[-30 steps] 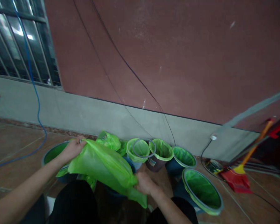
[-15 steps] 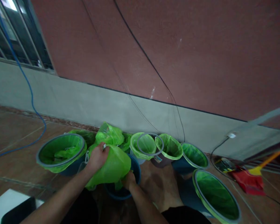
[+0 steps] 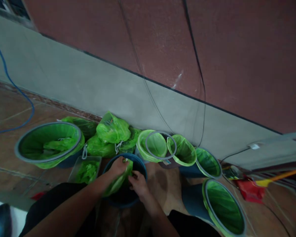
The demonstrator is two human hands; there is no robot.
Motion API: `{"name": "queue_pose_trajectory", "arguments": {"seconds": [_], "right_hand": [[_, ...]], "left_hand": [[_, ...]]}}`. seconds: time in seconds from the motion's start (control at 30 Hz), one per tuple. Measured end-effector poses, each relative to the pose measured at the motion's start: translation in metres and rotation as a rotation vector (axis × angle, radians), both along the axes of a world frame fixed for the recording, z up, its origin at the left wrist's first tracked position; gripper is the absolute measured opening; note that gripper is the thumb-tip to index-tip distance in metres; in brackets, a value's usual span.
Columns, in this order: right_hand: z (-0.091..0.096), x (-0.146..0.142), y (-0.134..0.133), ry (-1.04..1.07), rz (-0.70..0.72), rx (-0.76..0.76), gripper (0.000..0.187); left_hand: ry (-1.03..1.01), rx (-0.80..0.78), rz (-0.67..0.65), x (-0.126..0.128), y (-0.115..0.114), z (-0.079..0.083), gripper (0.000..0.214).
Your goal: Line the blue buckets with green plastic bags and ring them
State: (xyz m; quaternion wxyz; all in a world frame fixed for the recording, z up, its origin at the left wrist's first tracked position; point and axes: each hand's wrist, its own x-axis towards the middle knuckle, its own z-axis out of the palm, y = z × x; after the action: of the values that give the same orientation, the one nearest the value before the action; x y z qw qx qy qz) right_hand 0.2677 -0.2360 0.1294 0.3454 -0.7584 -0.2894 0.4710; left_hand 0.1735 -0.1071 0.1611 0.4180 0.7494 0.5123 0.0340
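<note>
Left hand (image 3: 118, 166), right hand (image 3: 137, 183), grips closed.

Dim reddish-brown wall (image 3: 236, 49) above a grey base band (image 3: 93, 85), brown tiled floor (image 3: 12, 108) below.

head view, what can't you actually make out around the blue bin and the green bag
- Inside of the blue bin: head view, hidden by both hands and the green bag.
- Left hand fingertips: buried in the bag's folds.
- Right hand grip: blurred and dim, so whether it pinches the bag is unclear.
- Bin's near wall: hidden behind the forearms.
- Lined bin at lower right: cut off by the bottom edge.
</note>
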Motion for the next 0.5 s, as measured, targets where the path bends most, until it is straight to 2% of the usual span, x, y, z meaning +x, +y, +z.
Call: {"name": "queue_pose_trajectory", "arguments": {"seconds": [0.07, 0.1, 0.2, 0.23, 0.3, 0.4, 0.5], "right_hand": [[-0.002, -0.016, 0.004, 0.284, -0.125, 0.113, 0.057], [-0.005, -0.023, 0.008, 0.331, -0.171, 0.180, 0.060], [-0.015, -0.031, 0.016, 0.271, -0.361, 0.232, 0.039], [-0.018, -0.030, 0.017, 0.245, -0.427, 0.211, 0.033], [-0.021, -0.025, 0.013, 0.238, -0.511, 0.205, 0.034], [-0.017, -0.019, 0.002, 0.339, -0.507, 0.274, 0.049], [-0.009, -0.023, -0.005, 0.319, -0.366, 0.309, 0.051]], "left_hand": [[-0.098, -0.100, -0.031, 0.004, -0.001, -0.002, 0.040], [-0.144, -0.153, -0.052, 0.005, -0.002, 0.000, 0.044], [-0.139, -0.204, -0.079, 0.001, 0.001, 0.009, 0.049], [-0.088, -0.169, -0.078, -0.001, 0.003, 0.012, 0.051], [0.035, -0.076, -0.097, -0.008, 0.007, 0.018, 0.061], [0.141, -0.057, -0.185, -0.018, 0.006, 0.020, 0.079], [0.144, -0.148, -0.321, -0.027, -0.004, 0.014, 0.087]]}}
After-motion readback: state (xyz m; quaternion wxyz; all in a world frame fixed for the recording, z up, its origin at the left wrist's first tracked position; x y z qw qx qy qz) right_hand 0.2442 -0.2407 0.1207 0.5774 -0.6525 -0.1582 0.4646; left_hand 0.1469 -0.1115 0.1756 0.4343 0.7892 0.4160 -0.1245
